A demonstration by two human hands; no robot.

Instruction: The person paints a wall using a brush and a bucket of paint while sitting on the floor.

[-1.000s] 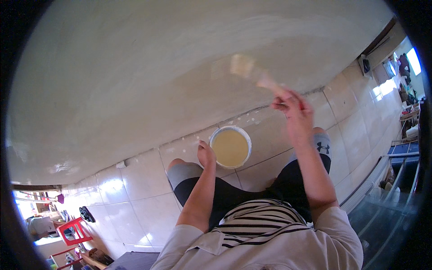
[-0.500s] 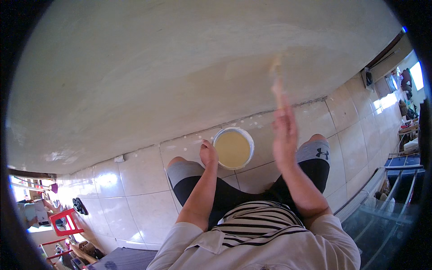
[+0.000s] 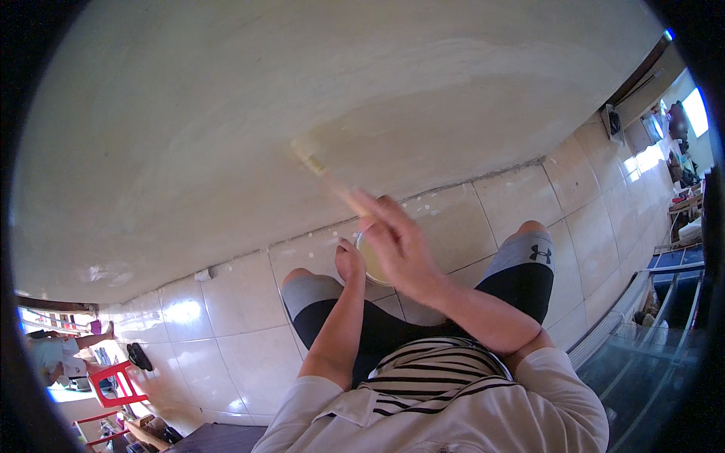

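My right hand (image 3: pixel 404 249) is closed around the handle of a paintbrush (image 3: pixel 308 160), smeared by motion. Its pale bristles meet the wall (image 3: pixel 189 136), where a darker, damp-looking patch spreads to the right. Below the wall, a white bucket (image 3: pixel 376 281) of yellowish liquid (image 3: pixel 371 264) stands on the floor between my knees. My right hand and forearm cover much of the bucket from view. At its left rim, my left hand (image 3: pixel 350 261) has its fingers curled in and seems to grip the edge.
White spots dot the tiled floor (image 3: pixel 249 302) along the wall's foot. To the left are a red stool (image 3: pixel 117 383), a dark pair of shoes (image 3: pixel 139 356) and another person (image 3: pixel 64 355). A glass-topped, metal-framed unit (image 3: pixel 642 362) stands close on my right.
My right hand has swept the brush leftward and slightly down along the wall, and now passes over the bucket. My left hand has stayed at the rim. The person at left has shifted.
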